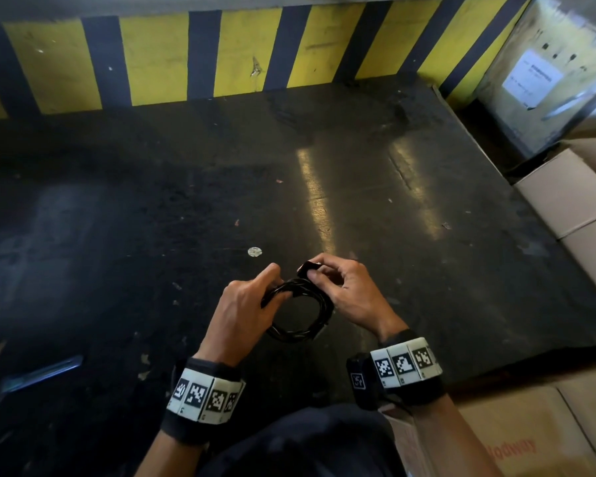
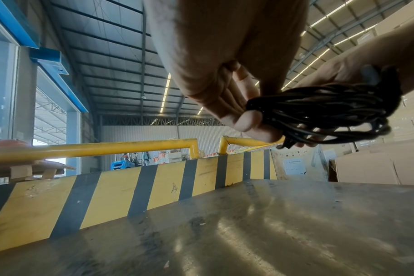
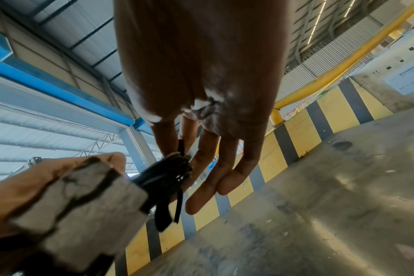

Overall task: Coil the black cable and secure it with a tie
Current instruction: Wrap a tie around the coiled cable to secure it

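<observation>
The black cable (image 1: 301,313) is wound into a round coil of several loops and held in the air above the dark platform (image 1: 186,201). My left hand (image 1: 252,301) grips the coil's left side, thumb over the strands; the left wrist view shows the bundle (image 2: 319,112) pinched at my fingertips. My right hand (image 1: 338,284) pinches a black strap tie (image 1: 308,268) at the coil's top right. In the right wrist view the tie (image 3: 181,188) wraps the cable bundle (image 3: 163,173), its loose ends hanging down below my fingers (image 3: 215,179).
A yellow-and-black striped wall (image 1: 241,53) borders the platform's far side. Cardboard boxes (image 1: 572,208) stand along the right edge, another box (image 1: 516,438) at the near right. A small white disc (image 1: 254,251) lies just beyond my hands.
</observation>
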{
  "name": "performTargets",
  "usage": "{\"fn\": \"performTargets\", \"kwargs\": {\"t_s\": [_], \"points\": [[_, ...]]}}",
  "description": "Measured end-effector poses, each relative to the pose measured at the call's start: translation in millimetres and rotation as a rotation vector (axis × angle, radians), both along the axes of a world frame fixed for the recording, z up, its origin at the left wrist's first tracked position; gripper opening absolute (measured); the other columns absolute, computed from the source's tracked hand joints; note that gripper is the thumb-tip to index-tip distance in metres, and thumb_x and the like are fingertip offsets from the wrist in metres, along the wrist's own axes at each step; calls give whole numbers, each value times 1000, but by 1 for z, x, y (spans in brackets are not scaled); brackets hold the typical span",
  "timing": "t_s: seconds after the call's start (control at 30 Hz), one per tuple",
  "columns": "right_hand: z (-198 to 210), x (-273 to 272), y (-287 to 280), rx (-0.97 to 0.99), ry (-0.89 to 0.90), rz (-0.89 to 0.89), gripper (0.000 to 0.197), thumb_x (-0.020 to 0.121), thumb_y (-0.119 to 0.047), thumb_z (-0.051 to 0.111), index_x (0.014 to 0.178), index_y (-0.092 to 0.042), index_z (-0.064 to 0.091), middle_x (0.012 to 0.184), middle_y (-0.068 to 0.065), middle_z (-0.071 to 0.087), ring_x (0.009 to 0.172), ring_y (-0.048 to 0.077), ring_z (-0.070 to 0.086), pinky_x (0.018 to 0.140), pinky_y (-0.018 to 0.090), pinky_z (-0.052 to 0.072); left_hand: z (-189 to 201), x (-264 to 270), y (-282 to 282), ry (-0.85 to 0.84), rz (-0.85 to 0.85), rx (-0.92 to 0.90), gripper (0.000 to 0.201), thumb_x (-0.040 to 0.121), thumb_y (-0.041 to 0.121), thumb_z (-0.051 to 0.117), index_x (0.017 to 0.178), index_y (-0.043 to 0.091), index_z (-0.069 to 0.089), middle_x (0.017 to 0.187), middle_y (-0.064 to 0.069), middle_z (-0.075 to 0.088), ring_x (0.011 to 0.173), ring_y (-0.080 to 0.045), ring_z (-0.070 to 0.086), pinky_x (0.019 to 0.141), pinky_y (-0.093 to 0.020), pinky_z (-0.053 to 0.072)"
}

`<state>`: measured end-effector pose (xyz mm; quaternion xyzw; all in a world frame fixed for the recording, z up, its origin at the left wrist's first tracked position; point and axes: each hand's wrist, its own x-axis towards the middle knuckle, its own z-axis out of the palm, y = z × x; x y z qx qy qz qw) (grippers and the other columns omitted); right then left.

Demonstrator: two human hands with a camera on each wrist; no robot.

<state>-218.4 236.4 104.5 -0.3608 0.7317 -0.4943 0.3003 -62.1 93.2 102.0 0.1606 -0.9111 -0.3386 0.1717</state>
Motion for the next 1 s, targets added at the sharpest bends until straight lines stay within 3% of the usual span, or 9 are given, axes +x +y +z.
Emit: {"fn": "performTargets", "kwargs": {"t_s": [0.27,0.37,0.5,0.7,0.83,1.0], "points": [[-8,-10,-1,58,-78,108,19,103,-24,55,108,-14,70,98,19,76,98,35,73,95,51,56,-3,0,1,33,-36,37,15,92,17,73,90,15,58,82,4,73,65,-9,68,59,-35,58],[-7,-12,1,14,-179,86,21,105,-19,53,110,-8,70,101,28,73,92,31,72,92,45,55,-2,-2,2,50,-48,46,14,92,15,72,88,13,59,79,1,71,64,-13,68,58,-37,57],[-9,-11,4,-26,-171,18,20,104,-18,54,108,-10,71,98,27,73,88,24,71,87,38,54,0,-5,5,56,-44,39,14,93,13,72,87,12,59,78,2,69,63,-11,64,57,-34,56],[-12,-8,8,-75,-145,7,20,104,-18,52,106,-13,72,101,17,74,94,21,72,89,32,54,-1,-6,5,70,-37,41,16,92,12,74,88,18,59,76,9,66,58,1,58,56,-15,50],[-14,-8,8,-93,-206,-42,20,103,-15,54,108,-7,72,108,15,75,99,30,75,90,34,57,-1,-4,7,92,-18,37,16,91,12,75,86,16,60,76,11,65,59,2,58,56,-16,50],[-22,-10,5,-119,-52,-304,19,101,-12,59,107,-6,75,99,11,79,79,24,79,81,36,63,-2,-1,11,106,2,53,16,91,9,75,84,13,61,73,19,59,62,5,59,57,-9,46]]}}
